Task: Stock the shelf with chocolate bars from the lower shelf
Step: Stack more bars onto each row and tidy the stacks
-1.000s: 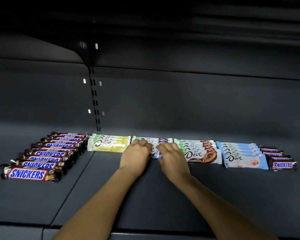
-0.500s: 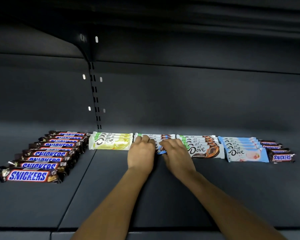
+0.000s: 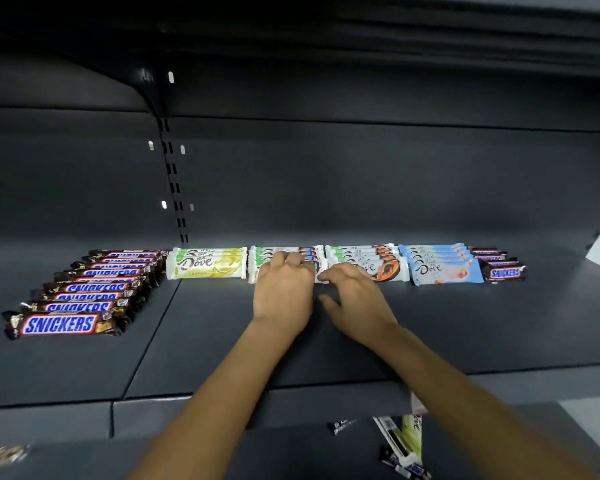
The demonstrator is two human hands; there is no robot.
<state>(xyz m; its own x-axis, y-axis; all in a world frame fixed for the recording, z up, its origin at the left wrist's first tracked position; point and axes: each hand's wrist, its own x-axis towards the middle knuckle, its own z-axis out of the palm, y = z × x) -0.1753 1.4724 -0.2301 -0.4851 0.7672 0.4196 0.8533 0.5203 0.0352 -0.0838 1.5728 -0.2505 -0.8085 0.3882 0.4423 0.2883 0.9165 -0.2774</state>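
On the matte shelf (image 3: 465,323), glossy flat bars (image 3: 207,266)

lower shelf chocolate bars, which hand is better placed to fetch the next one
Right, probably. The right hand is open and holds nothing, and the loose wrapped chocolate bars on the dark lower shelf lie below its forearm. The left hand curls over the white-and-brown Dove bar stack.
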